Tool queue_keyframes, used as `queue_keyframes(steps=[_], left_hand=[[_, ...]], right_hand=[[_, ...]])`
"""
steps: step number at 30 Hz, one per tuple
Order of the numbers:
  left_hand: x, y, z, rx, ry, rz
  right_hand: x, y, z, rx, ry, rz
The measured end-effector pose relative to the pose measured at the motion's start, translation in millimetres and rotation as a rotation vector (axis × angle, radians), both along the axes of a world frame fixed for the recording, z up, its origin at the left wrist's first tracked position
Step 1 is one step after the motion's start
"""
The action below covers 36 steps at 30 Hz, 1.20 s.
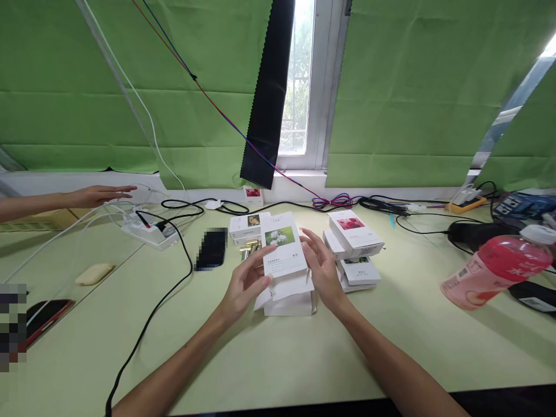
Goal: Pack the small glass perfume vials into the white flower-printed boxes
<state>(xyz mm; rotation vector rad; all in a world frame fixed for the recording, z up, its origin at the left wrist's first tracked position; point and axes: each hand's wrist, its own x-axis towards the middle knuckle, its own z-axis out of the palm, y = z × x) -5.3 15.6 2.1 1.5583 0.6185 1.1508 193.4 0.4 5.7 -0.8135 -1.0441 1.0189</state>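
A white carton printed with white flowers is tilted up in front of me. My left hand grips its left edge, with thumb and fingers closed on it. Along the opposite edge lies my right hand, its bent fingers against the carton's side. Just under the carton is another white box with loose flaps sticking out, partly covered. Behind my left fingers are small gold-coloured cylinders beside stacked white boxes. To the right of my right hand sits a pile of white boxes, the top one with pink flowers.
A black phone lies left of the boxes, near a power strip and a black cable. Another person's hand reaches in from the left. A pink drink bottle leans at right. Coiled cables run along the wall.
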Motion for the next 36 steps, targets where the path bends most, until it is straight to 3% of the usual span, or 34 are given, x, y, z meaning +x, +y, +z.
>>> queue_keyframes(steps=[12,24,30,36], left_hand=[[3.3,3.9,4.8,-0.074,-0.009,0.098],[-0.4,7.8,1.5,-0.074,0.029,0.126],[1.6,6.5,5.6,-0.061,0.067,0.183],[2.7,7.6,5.3,-0.082,0.042,0.124]], right_hand=[[-0.7,-7.3,7.9,0.036,-0.149,0.061],[-3.1,-1.0,-16.2,0.189,-0.366,0.011],[-1.1,0.7,-15.7,0.192,-0.373,0.040],[2.4,1.7,-12.3,0.216,-0.413,0.016]])
